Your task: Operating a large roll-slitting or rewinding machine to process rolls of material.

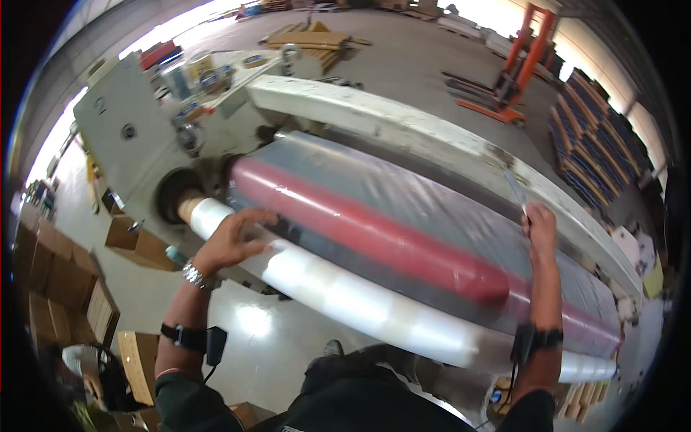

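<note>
An orange stacker (508, 101) stands on the grey floor (403, 68) near a tall stack (594, 137) (dark, with brown bands) at the right, a yellowish pallet (309, 39) lies toward the upper left, and brown boxes (63, 266) crowd the left side, with a carton (142, 248) near them.

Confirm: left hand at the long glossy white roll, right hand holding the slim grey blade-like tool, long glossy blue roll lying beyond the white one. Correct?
The colour is wrong: the head view shows the long glossy roll beyond the white roll is red. The rest holds.
</note>
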Tool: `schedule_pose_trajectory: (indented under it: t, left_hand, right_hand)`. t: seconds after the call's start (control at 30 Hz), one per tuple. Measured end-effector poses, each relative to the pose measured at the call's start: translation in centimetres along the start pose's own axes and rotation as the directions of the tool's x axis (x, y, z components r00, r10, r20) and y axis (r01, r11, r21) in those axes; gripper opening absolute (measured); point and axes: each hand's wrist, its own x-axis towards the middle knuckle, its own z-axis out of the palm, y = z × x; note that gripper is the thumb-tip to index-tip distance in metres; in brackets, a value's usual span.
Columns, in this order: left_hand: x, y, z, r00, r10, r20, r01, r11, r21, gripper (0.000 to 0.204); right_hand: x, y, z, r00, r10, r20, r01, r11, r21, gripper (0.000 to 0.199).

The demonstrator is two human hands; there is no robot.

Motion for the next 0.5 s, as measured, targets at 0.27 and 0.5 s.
schedule_pose_trajectory:
  t: [0.27,0.5]
  left_hand:
    - [2.2,-7.9,-6.7,0.898,0.020,-0.439,0.273,0.757,0.593,0.017]
    - [4.9,-10.1,-10.5,0.943,-0.272,-0.190,0.330,0.836,0.439,0.010]
  right_hand:
    - [-11.9,-9.0,28.9,0.614,-0.333,0.716,0.672,0.696,-0.253,0.023]
    - [-14.4,-11.6,43.0,0.487,-0.471,0.736,0.791,0.595,-0.143,0.015]
